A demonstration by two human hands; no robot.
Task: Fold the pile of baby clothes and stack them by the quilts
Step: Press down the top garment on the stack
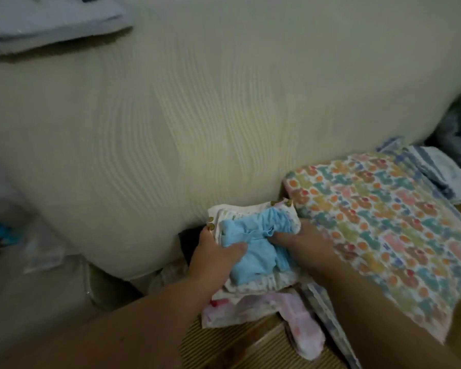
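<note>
A small stack of folded baby clothes [232,217] sits low in the middle, white printed pieces with a crumpled light-blue garment [253,243] on top. My left hand [213,251] grips the stack's left side, thumb on the blue cloth. My right hand [304,241] holds its right side, fingers curled into the blue garment. Directly to the right lies a folded quilt [378,222] with a multicoloured print, touching the stack. Pink and white baby clothes [250,307] lie under and in front of the stack.
A large cream ribbed bedcover [197,115] fills the view behind. A folded grey-blue cloth [51,25] lies at top left. A blue-striped folded quilt [431,171] sits behind the colourful one. Wooden slatted surface [237,347] shows below the clothes.
</note>
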